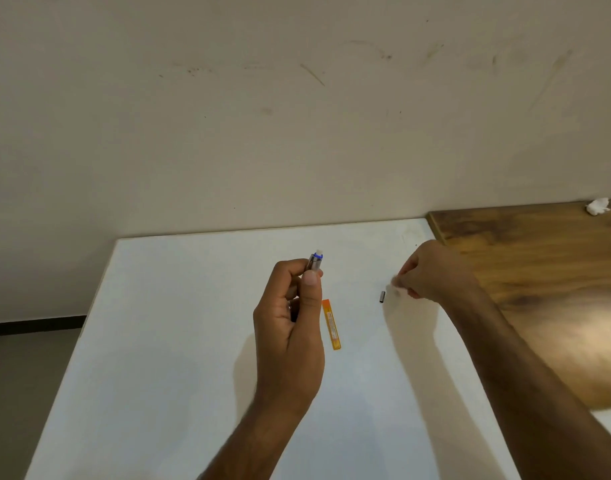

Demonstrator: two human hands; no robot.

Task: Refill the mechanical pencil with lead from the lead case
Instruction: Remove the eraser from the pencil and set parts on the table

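White flat surface (179, 341) butts against a scuffed cream wall (262, 116) at its far edge; left edge drops off to grey floor (23, 375), right edge meets a brown wood-grain tabletop (539, 271) with a crumpled white tissue (597, 206) at its far corner. Plenty of bare room on the left half and near side of the surface. Left hand (290, 327) raised mid-surface, forearm coming up from the bottom edge, fingers curled and thumb pressed on the silver mechanical pencil with blue ring (315, 260), held upright-ish with white eraser end pointing up and away; lower barrel hidden in the fist. Slim orange rectangular lead case (331, 324) lies flat on the surface just right of the left hand, apart from both hands. Right hand (432, 271) reaches in from lower right, fingertips bunched and motion-blurred near the surface, cannot tell if it pinches anything. Small dark cylindrical cap (381, 296) lies on the surface just left of those fingertips.
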